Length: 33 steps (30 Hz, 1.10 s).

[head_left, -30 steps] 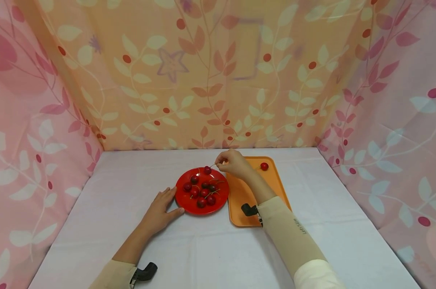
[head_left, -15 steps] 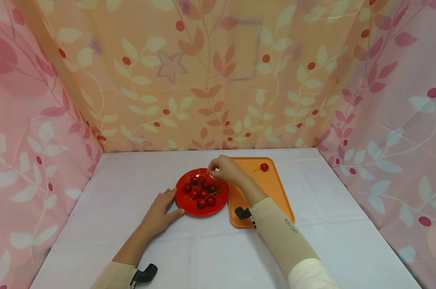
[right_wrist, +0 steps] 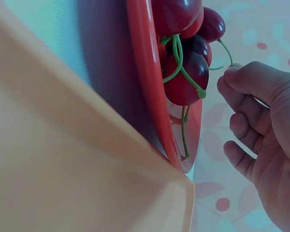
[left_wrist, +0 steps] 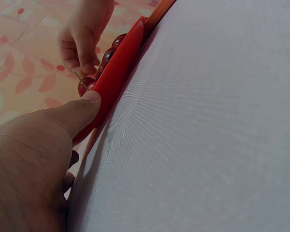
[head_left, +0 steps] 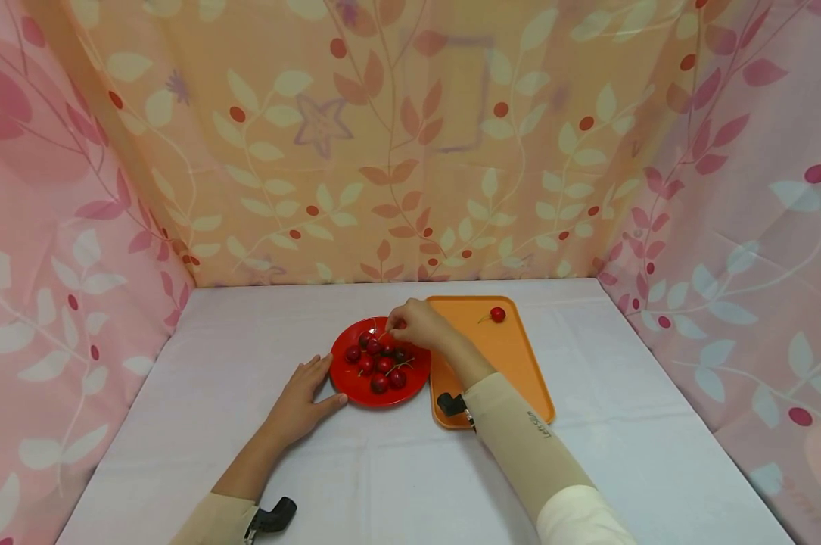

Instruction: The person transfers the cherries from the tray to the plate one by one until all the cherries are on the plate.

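Observation:
A red plate (head_left: pixel 410 384) bears a heap of dark red cherries (head_left: pixel 380 382), several with green stems. My right hand (head_left: pixel 420 322) is over the plate's far right part. In the right wrist view, its thumb and forefinger pinch the stem of one cherry (right_wrist: pixel 213 23), which hangs among the others on the heap. My left hand (head_left: pixel 303 405) rests at the plate's left side with fingers extended. Its thumb (left_wrist: pixel 87 108) touches the plate's rim in the left wrist view; the other fingers are mostly hidden there.
Right of the plate, an orange tray (head_left: pixel 499 371) lies against it, partly under my right forearm. A single cherry (head_left: pixel 497 314) with its stem sits near the tray's far right corner. Patterned cloth (head_left: pixel 410 189) hangs behind and at both sides of the white table (head_left: pixel 390 477).
My right hand has moved left and toward me, bringing the cherry it holds by the stem from the plate's far edge down onto the heap. My left hand has stayed put.

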Available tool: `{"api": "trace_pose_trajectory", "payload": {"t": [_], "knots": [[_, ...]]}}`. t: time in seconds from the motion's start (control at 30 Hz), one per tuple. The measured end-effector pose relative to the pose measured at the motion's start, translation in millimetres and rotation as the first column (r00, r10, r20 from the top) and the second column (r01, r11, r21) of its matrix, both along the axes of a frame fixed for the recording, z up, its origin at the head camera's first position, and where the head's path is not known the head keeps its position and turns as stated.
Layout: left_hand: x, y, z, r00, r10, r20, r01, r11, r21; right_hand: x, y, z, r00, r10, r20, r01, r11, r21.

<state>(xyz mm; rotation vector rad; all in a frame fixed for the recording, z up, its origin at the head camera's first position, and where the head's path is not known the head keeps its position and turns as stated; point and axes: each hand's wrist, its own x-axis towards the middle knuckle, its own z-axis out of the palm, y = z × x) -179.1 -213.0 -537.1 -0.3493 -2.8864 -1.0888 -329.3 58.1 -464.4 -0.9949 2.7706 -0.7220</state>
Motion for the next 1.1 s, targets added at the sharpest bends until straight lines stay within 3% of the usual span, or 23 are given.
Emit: {"api": "trace_pose_trajectory", "payload": {"t": [0.3, 0.63, 1.1], "knots": [[-0.9, -0.4, -1.1, 1.0, -0.006, -0.003, 0.006, 1.0, -0.002, 2.1, -3.5, -3.2, 0.999, -0.007, 0.051, 0.006, 1.0, 0.03], [-1.0, -0.3, -0.8, 1.0, -0.006, 0.002, 0.006, 1.0, 0.003, 1.3, -2.7, -4.4, 0.999, 0.015, 0.041, -0.016, 0.999, 0.039], [-1.9, 0.7, -0.7, 1.0, 0.003, 0.021, -0.003, 1.0, -0.006, 6.8, 5.2, 6.6, 1.0, 0.02, 0.004, -0.02, 0.999, 0.042]]}}
